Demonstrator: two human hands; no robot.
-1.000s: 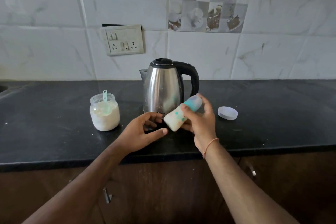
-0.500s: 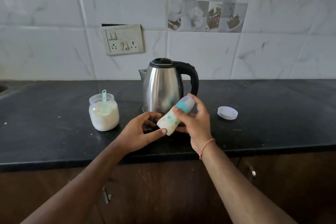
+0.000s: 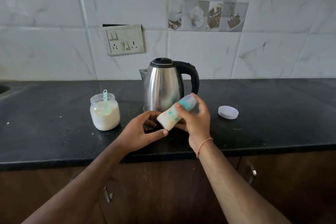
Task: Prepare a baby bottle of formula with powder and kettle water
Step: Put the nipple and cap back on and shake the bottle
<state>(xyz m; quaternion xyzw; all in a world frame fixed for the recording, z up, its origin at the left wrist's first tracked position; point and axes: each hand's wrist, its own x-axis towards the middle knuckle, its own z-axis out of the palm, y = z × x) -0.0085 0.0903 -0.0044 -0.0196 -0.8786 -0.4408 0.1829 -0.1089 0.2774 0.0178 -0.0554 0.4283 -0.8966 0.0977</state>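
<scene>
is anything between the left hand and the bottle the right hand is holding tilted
Nothing visible does. The right hand grips the tilted baby bottle in front of the kettle, and the left hand sits right at the bottle's lower end, thumb by its base. The powder jar stands off to the left, clear of both.

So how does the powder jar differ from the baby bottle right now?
The powder jar stands upright on the counter; the baby bottle is tilted, gripped by the right hand, with the left hand touching its base. The jar is squat, wide and open, with a scoop in it; the bottle is slim and capped. The jar is clear; the bottle has coloured spots. Both hold something whitish.
</scene>
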